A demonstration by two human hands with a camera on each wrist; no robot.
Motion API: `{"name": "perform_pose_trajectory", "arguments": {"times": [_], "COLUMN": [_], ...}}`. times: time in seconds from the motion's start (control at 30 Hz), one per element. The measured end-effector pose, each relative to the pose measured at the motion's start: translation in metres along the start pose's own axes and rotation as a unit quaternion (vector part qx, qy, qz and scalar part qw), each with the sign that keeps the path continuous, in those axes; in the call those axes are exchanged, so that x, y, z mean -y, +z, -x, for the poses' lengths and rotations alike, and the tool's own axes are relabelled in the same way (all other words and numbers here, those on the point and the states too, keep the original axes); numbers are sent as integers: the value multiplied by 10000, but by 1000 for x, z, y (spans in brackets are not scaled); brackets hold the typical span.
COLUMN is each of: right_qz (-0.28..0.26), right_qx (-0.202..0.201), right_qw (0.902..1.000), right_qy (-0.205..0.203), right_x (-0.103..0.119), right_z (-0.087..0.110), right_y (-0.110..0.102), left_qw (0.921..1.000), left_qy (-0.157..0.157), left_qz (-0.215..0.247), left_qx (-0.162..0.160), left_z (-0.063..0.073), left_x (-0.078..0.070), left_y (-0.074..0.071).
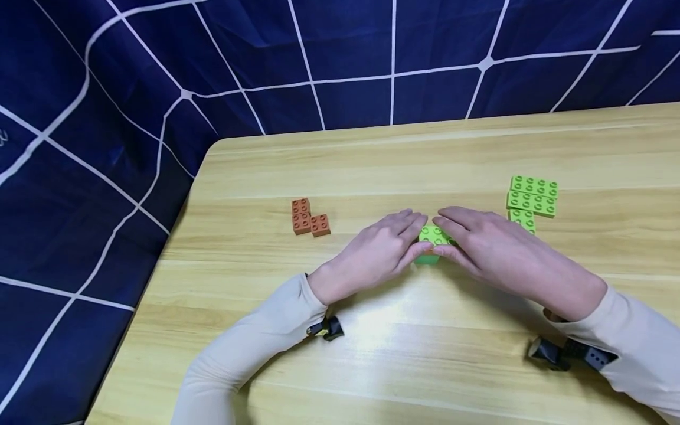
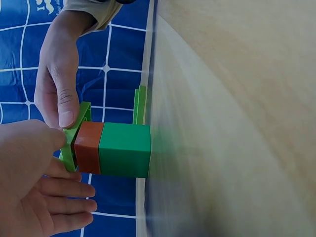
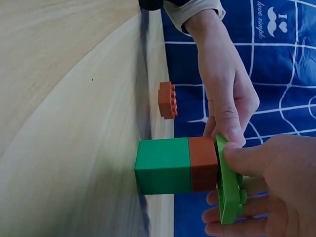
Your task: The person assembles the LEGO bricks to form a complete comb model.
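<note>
A small tower stands on the table. At its bottom is a dark green block (image 2: 124,150), with a reddish-brown brick (image 3: 203,164) on it. Topmost lies a flat light-green brick (image 1: 434,235), tilted and reaching past the brown one on the right. My left hand (image 1: 374,251) pinches the light-green brick's left end, thumb on the near side. From the other side my right hand (image 1: 499,254) pinches its right part, thumb in front and fingers behind. The head view hides much of the tower behind both hands.
Reddish-brown bricks (image 1: 301,222) sit in a small group left of the hands. Several light-green bricks (image 1: 533,198) lie together behind the right hand. A blue cloth with white lines (image 1: 350,100) hangs behind the wooden table (image 1: 319,378) and along its left edge.
</note>
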State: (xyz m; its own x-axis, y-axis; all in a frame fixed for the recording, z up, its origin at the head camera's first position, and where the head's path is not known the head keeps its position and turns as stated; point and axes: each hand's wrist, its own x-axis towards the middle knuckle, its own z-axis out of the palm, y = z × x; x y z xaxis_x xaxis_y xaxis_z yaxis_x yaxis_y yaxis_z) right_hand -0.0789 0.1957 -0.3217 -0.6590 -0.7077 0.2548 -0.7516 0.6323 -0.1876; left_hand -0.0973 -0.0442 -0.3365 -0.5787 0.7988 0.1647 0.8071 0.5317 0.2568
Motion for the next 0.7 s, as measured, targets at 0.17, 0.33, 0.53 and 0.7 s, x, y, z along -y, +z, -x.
{"name": "perform_pose_trajectory", "arguments": {"times": [0.17, 0.33, 0.53, 0.7], "right_qz": [105, 182, 318, 372], "right_qx": [6, 92, 337, 376], "right_qw": [9999, 9997, 9985, 9978], "right_qy": [43, 145, 303, 394], "right_x": [1, 3, 6, 9], "right_z": [1, 2, 2, 3], "right_y": [1, 1, 2, 3], "left_qw": [9999, 9998, 9998, 9998], "left_qy": [-4, -33, -92, -71], "left_qz": [-131, -160, -170, -200], "left_qx": [54, 61, 79, 52], "left_z": [-1, -1, 0, 0], "left_x": [-1, -2, -2, -2], "left_y": [0, 1, 1, 1]}}
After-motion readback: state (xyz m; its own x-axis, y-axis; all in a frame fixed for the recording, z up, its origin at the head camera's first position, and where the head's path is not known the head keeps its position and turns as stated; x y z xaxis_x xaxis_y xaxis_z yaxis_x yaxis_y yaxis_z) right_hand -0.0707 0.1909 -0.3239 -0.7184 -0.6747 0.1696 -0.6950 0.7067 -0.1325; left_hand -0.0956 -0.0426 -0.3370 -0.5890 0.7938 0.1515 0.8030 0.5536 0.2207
